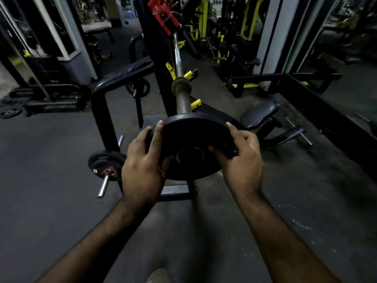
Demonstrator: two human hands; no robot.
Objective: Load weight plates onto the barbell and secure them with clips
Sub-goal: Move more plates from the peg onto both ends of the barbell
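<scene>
A black weight plate (191,137) is held upright in front of me at the near end of the barbell sleeve (183,101). My left hand (142,166) grips its left rim, fingers over the edge. My right hand (240,158) grips the right rim, thumb near the centre hole. The plate hides the sleeve's tip, so I cannot tell whether the hole is on the sleeve. The barbell shaft (177,56) runs away from me onto a rack with red hooks (163,15). No clip is visible.
A black rack frame (102,111) stands at left, with a stored plate (106,164) on a peg low down. A padded bench seat (259,113) lies right of the bar. Loose plates (10,111) lie on the floor far left. Dark rubber floor surrounds me.
</scene>
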